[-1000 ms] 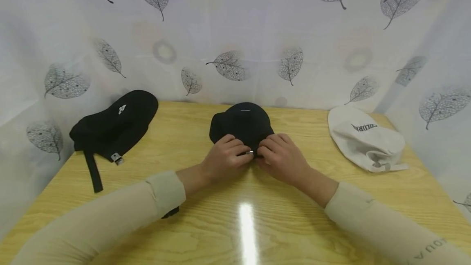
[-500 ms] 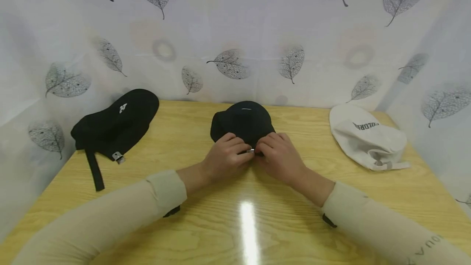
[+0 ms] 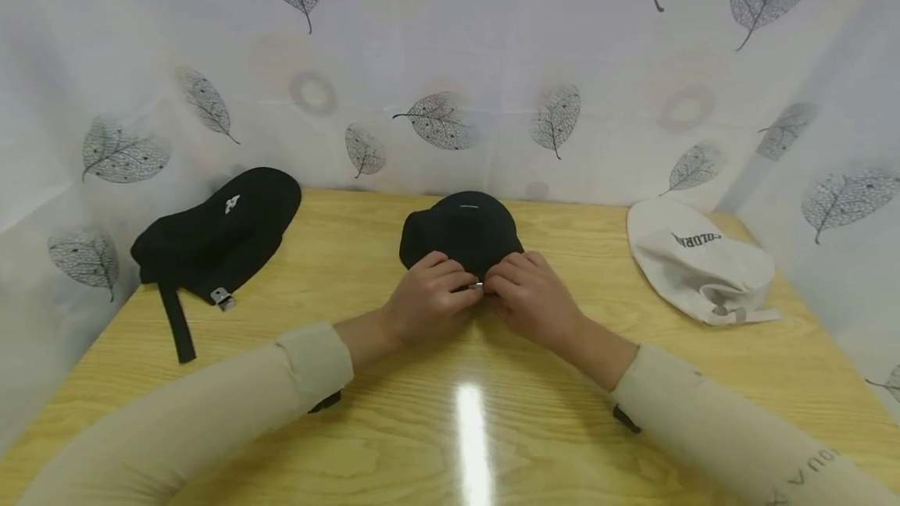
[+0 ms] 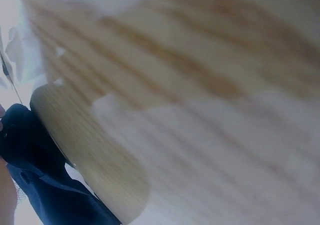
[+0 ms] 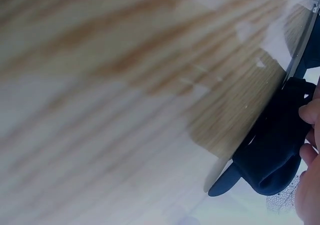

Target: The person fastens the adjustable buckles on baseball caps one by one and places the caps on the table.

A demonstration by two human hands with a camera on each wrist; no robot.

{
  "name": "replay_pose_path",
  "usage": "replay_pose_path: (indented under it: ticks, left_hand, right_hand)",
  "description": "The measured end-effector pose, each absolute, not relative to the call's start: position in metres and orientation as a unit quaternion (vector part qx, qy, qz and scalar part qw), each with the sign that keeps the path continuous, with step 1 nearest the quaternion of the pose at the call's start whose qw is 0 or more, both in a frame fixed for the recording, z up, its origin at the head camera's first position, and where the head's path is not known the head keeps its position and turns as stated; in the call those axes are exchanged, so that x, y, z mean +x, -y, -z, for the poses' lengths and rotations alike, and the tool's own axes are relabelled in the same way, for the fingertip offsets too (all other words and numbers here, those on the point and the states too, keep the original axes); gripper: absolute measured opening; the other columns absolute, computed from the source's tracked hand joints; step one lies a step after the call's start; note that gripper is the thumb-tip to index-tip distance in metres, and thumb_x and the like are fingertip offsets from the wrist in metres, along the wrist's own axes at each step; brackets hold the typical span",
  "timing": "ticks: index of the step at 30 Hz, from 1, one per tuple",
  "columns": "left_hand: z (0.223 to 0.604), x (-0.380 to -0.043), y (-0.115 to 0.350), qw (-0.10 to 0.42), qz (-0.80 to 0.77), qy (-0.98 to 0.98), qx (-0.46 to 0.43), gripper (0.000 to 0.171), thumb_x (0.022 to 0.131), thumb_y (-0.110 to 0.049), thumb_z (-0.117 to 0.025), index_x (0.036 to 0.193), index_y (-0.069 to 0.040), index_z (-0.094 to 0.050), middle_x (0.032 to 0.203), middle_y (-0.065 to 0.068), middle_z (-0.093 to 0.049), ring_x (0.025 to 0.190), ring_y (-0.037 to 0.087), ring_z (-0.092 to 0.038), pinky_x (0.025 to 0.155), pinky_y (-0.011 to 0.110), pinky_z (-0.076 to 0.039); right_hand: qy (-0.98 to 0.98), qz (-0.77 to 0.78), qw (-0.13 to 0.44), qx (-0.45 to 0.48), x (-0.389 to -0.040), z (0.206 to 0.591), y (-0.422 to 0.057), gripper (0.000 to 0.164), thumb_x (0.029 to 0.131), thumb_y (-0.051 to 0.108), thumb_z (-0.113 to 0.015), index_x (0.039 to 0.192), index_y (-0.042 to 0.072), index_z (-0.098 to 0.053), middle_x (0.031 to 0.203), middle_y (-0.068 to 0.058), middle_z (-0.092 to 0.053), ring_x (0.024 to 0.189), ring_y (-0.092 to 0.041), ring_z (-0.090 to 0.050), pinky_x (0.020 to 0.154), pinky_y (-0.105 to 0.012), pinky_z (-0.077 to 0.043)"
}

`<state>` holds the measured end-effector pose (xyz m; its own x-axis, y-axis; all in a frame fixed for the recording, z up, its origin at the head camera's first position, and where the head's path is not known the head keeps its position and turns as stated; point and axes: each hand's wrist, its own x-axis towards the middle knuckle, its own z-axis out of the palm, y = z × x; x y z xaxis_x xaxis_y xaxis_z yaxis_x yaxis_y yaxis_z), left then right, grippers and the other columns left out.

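A black cap [image 3: 464, 229] lies at the middle of the table, its near edge between both hands. My left hand [image 3: 430, 299] pinches the strap side of that cap near a small metal buckle [image 3: 477, 285]. From the other side my right hand [image 3: 536, 299] pinches the cap close to the same buckle, fingertips nearly meeting the left ones. The strap itself is mostly hidden by the fingers. In the left wrist view the cap [image 4: 50, 185] shows at the lower left; in the right wrist view dark cap fabric [image 5: 275, 140] sits against the fingers [image 5: 310, 112].
Another black cap [image 3: 218, 233] lies at the left with its strap [image 3: 177, 322] hanging loose and a metal buckle [image 3: 223, 297]. On the right is a white cap [image 3: 696, 256] with dark lettering. A leaf-print curtain [image 3: 492, 37] stands behind the wooden table [image 3: 394, 443].
The right hand has shifted slightly left, closer to the left hand at the buckle. Otherwise both hands keep their hold, and the other caps stay in place.
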<state>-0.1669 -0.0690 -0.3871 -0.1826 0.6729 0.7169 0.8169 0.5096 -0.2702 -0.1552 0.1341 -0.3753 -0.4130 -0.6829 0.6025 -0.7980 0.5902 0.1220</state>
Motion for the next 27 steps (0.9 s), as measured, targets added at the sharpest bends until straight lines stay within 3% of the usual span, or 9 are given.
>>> replay_pose_path:
  ticks: [27]
  left_hand:
    - [0.3874, -0.1682, 0.0704, 0.412, 0.091, 0.76, -0.495, 0.009, 0.08, -0.022, -0.072, 0.087, -0.018, -0.077, 0.082, -0.003, -0.071, 0.076, 0.012, -0.063, 0.073, 0.028, -0.046]
  right_hand:
    - [0.829, -0.1, 0.327, 0.443, -0.1577, 0.3755, -0.132, 0.01, 0.074, 0.01, -0.074, 0.074, 0.012, -0.064, 0.083, -0.001, -0.063, 0.081, -0.02, -0.055, 0.067, -0.033, -0.038]
